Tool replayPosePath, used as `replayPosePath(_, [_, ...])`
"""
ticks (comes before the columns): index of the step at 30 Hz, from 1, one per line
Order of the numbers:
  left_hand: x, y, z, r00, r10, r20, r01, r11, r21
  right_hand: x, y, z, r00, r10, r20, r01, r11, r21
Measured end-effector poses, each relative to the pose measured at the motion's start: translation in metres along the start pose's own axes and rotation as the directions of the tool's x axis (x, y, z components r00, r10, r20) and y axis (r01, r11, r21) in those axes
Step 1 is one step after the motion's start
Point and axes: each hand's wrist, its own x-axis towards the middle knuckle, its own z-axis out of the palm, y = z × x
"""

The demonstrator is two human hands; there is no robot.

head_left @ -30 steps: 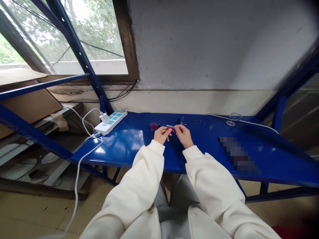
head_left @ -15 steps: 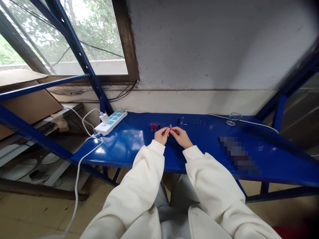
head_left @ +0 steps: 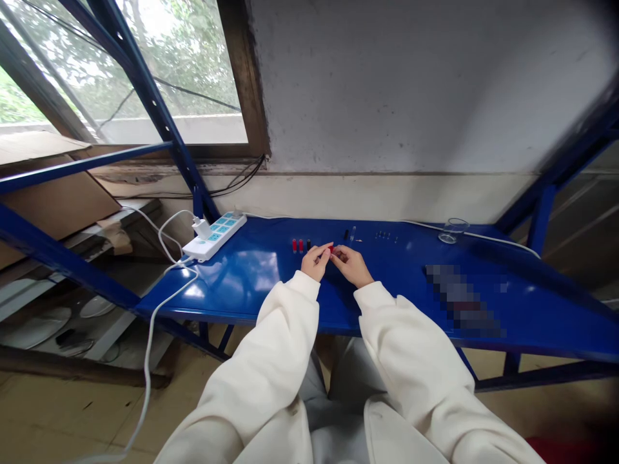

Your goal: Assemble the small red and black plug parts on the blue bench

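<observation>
My left hand (head_left: 314, 261) and my right hand (head_left: 353, 265) meet over the blue table, fingertips closed together. Between them shows a small red tube-like piece (head_left: 331, 249), pinched from both sides and partly hidden by the fingers. Just beyond my left hand stand two small red tubes (head_left: 297, 245) and a black tube (head_left: 309, 245). Past my right hand are another black tube (head_left: 346, 234), a clear tube (head_left: 353, 233) and a tiny pale piece (head_left: 358, 241). Several tiny parts (head_left: 382, 235) sit farther right, too small to name.
A white power strip (head_left: 215, 237) with a plug and cable lies on the table's left side. A clear glass (head_left: 453, 232) stands at the back right. A blurred-out object (head_left: 464, 301) lies at the right. Blue metal frame posts (head_left: 540, 222) flank the table (head_left: 251, 303).
The clear tube that stood up between my fingertips no longer shows; the red piece is now seen there. My left fingers have stretched forward over it. The arms stay nearly in place.
</observation>
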Motion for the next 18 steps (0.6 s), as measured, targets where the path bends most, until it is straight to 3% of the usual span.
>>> replayPosePath(6, [0.001, -0.006, 0.003, 0.996, -0.067, -0.054, 0.068, 0.998, 0.015, 0.010, 0.009, -0.012, 0.991, 0.084, -0.102, -0.092, 0.993, -0.068])
replayPosePath(14, [-0.003, -0.001, 0.003, 0.989, -0.110, 0.099, 0.100, 0.989, 0.105, 0.035, 0.040, -0.060, 0.965, 0.224, -0.135, -0.259, 0.897, -0.359])
replayPosePath(18, [-0.003, 0.002, 0.002, 0.988, -0.113, 0.109, 0.099, 0.987, 0.124, 0.044, 0.048, -0.070, 0.951, 0.291, -0.101, -0.305, 0.844, -0.441])
